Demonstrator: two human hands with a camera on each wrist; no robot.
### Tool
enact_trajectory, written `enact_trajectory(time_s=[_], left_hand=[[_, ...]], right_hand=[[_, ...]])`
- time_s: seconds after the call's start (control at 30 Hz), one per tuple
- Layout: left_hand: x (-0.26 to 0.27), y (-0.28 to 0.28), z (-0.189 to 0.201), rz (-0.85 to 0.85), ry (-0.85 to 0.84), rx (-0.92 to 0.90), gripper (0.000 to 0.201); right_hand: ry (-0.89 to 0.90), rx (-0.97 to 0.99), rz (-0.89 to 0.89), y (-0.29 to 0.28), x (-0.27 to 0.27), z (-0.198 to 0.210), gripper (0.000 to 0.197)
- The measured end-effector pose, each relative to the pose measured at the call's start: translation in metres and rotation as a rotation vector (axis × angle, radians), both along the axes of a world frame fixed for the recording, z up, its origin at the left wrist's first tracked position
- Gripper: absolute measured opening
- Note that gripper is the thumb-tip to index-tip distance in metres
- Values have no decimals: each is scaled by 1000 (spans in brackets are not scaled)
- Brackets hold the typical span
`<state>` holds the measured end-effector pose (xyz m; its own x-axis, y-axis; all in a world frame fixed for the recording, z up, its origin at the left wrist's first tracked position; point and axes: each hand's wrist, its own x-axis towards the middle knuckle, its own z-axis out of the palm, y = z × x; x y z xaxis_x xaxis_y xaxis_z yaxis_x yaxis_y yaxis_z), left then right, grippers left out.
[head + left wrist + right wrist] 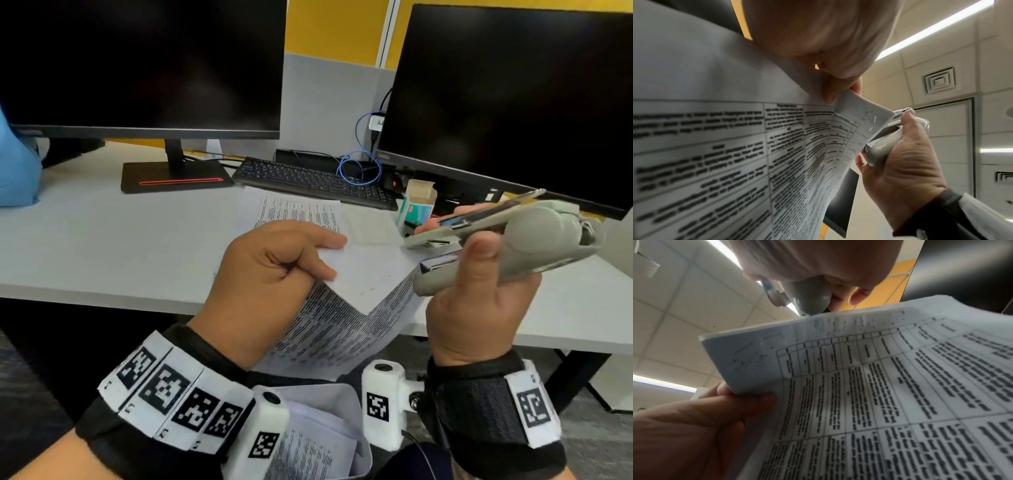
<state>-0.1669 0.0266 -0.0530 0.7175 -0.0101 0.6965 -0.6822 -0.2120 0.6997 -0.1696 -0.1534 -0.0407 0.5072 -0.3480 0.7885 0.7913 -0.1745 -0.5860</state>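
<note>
My left hand point(325, 258) pinches a stack of printed papers point(342, 325) between thumb and curled fingers, held above the desk edge. My right hand point(455, 236) grips a grey stapler point(534, 240), thumb on its side. The stack's far corner sits in the stapler's mouth point(423, 267). In the left wrist view the papers point(715, 146) run to the stapler point(881, 142), and two staples point(874, 118) show in that corner. In the right wrist view the stapler point(807, 296) sits above the papers' point(879, 386) top edge, and my left hand point(748, 395) pinches their left corner.
The white desk point(102, 246) carries two dark monitors point(144, 61) point(513, 96), a black keyboard point(315, 181), a green and white staple box point(416, 205) and a loose printed sheet point(298, 212). A blue bag point(17, 164) sits far left. More paper point(315, 438) lies below my wrists.
</note>
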Motion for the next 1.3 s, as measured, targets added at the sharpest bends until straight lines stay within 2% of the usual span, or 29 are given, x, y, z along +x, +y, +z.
enact_trajectory(time_s=[0.07,0.23,0.37,0.43,0.5,0.63,0.77,0.9,1.23,1.3], left_hand=[[0,1,-3,0,2,-6,44],[-1,1,-4,1,28,-19,43],[-1,1,-2,-4,56,-29,41],[-2,1,-2,-6,87,-49,44],[-2,1,0,-11,117,-61,44],[-5,-2,7,-27,266,-21,37],[-12,-9,13,-49,382,80,34],[-17,-17,14,-53,417,107,31],[-21,-23,17,-63,404,117,28],[-21,-24,17,-64,398,119,28]], right_hand=[[-9,-19,12,-1,-1,-3,49],[-17,-23,9,1,-1,-3,52],[-6,-13,-8,0,0,-3,63],[12,-3,-36,1,-1,-3,79],[38,8,-38,2,-2,-2,86],[111,61,25,9,-5,10,74],[240,142,124,18,0,22,43],[358,117,134,26,3,28,63],[332,80,55,28,2,32,65],[309,69,41,29,2,32,60]])
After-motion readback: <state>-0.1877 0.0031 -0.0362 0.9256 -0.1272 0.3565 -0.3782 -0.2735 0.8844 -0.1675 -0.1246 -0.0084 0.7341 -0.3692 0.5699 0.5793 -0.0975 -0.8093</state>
